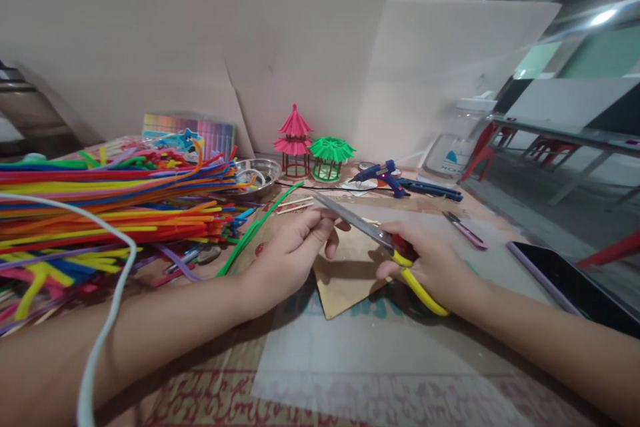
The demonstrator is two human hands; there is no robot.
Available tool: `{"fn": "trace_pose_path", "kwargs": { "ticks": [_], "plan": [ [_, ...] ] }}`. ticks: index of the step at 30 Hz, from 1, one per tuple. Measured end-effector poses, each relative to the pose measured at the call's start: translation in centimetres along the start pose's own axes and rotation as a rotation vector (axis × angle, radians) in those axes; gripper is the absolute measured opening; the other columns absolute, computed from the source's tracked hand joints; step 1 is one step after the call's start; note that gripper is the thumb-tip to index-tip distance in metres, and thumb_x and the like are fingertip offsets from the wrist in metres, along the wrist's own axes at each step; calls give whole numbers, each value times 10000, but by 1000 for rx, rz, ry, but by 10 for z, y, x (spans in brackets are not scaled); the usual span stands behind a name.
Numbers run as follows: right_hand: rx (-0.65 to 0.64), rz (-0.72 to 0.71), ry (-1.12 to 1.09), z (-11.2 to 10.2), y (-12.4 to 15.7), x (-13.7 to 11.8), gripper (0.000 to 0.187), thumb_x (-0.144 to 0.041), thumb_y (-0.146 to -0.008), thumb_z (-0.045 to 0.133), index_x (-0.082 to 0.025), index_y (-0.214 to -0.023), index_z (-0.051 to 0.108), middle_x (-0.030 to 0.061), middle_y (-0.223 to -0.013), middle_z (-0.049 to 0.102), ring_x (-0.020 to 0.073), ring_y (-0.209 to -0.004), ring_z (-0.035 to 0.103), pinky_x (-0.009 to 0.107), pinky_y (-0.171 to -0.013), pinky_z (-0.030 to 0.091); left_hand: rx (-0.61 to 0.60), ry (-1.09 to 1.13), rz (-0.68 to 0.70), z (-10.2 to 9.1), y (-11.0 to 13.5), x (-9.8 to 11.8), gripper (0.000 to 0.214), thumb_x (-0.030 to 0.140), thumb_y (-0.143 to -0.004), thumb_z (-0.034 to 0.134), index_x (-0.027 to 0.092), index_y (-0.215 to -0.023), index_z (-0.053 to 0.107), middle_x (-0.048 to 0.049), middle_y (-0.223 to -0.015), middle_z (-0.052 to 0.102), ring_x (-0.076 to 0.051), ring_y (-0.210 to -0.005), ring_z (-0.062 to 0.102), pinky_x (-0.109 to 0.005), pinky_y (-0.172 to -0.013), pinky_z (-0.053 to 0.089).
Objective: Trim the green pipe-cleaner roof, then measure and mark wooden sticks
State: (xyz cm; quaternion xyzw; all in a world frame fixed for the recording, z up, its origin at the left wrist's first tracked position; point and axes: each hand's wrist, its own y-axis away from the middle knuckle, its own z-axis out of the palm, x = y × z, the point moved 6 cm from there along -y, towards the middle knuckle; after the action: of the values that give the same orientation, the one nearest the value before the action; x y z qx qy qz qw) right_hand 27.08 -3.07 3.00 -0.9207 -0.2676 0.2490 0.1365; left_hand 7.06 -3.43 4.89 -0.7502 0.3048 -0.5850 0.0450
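My right hand [435,263] grips scissors [363,223] with yellow and red handles, their blades pointing up and to the left. By the blades, my left hand [295,253] is closed in a pinch; whatever sits between its fingertips is too small or hidden to make out. Beneath both hands lies a tan square board [345,283], partly covered by them. Thin pale sticks [296,205] rest just beyond my left fingers. A long green pipe cleaner [250,233] lies to the left of that hand.
Bundles of colourful pipe cleaners [115,193] fill the left side, with a white cable [125,267] in front. A metal bowl [265,177], pink pavilion model [295,140], green pavilion model [331,157], blue glue gun [383,177] and bottle [453,143] stand behind. A phone [575,280] lies right.
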Motion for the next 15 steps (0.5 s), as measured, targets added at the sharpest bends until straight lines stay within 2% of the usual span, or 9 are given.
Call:
{"fn": "trace_pose_path", "kwargs": {
  "ticks": [2,5,10,15],
  "plan": [
    [52,41,-50,-2,-2,1,409,-540,-854,648,-213,-1099,653,34,-821,662,216,-713,598,297,-609,453,5,59,-26,0,-1,-3,311,431,-1040,398,178,-970,565,18,-702,544,-138,-688,517,-274,-690,400],
    [115,110,-99,-5,-5,1,461,-562,-855,596,-179,-1109,644,37,-772,644,217,-674,580,308,-586,448,2,119,-59,1,-1,-4,324,465,-1036,401,183,-975,548,22,-688,557,-136,-677,528,-269,-664,402],
    [90,139,-99,-18,-12,1,483,-626,-830,607,-195,-1041,656,38,-796,664,210,-680,585,309,-587,447,20,185,-117,2,-1,-2,376,554,-996,452,186,-968,523,14,-653,618,-140,-627,548,-275,-636,407],
    [75,167,133,-44,-25,33,439,-633,-822,641,-239,-1008,694,26,-733,649,214,-609,570,315,-534,406,6,267,-166,3,-3,-4,371,570,-966,500,199,-959,477,-15,-672,684,-139,-604,542,-272,-594,402]
  ]
}}
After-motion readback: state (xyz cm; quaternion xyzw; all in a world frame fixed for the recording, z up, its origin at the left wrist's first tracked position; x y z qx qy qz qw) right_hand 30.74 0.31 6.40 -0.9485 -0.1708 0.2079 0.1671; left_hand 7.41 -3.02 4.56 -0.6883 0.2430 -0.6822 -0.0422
